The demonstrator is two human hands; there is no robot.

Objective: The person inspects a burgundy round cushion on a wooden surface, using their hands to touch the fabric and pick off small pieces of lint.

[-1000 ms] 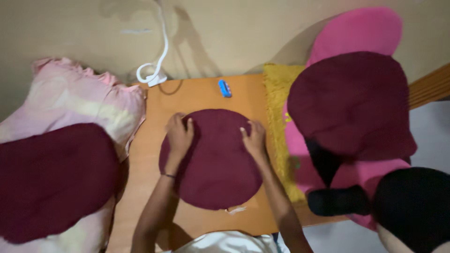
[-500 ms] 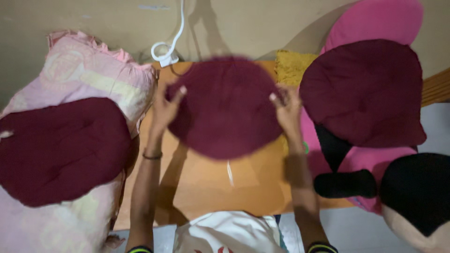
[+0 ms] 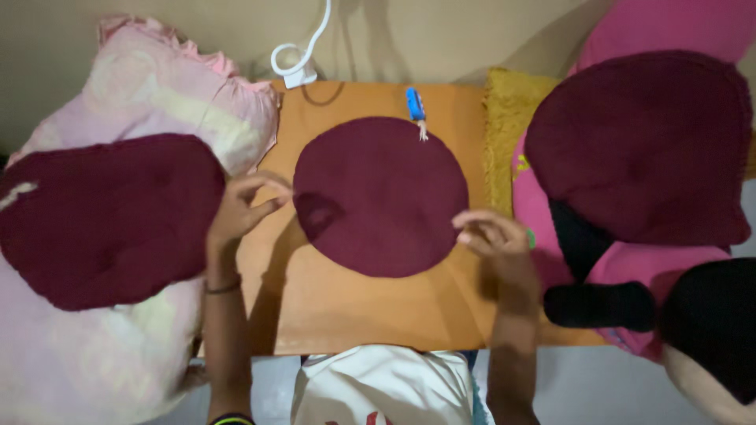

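Maroon fabric circle (image 3: 381,197) is laid flat on the orange tabletop (image 3: 354,303), approx. centred, upper edge near the back of the table. Left hand (image 3: 240,208) is seen at the circle's left edge, fingers (image 3: 268,182) curled and loosely pinched at or just off the rim; contact with the cloth cannot be confirmed. Right hand (image 3: 492,236) is at the lower-right edge, fingers bent with tips together at the rim; a light pinch is probable but not certain. No firm grip is shown on either side.

A shallow pucker is noted on the left part of the circle, near the left hand. Remainder appears smooth.

Adjacent items: small blue tool (image 3: 414,104) at the circle's top edge, its pale tip touching or just overlapping the cloth; white cable and plug (image 3: 293,67) at the table's back edge. Stack of like maroon circles (image 3: 106,216) lies on the pink pillow (image 3: 169,86) to the left. Another maroon piece (image 3: 638,145) rests on pink fabric (image 3: 622,264) to the right; yellow cloth (image 3: 504,134) is between that and the table.

Recommendations (judgement): edges to be held lightly at opposite points and drawn outward evenly, so the pucker is removed w/o stretching the round shape. Pressure to be kept low; the cloth looks soft and liable to distort. Blue tool to be kept off the fabric, to avoid a snag. Flatness to be checked all round the rim.
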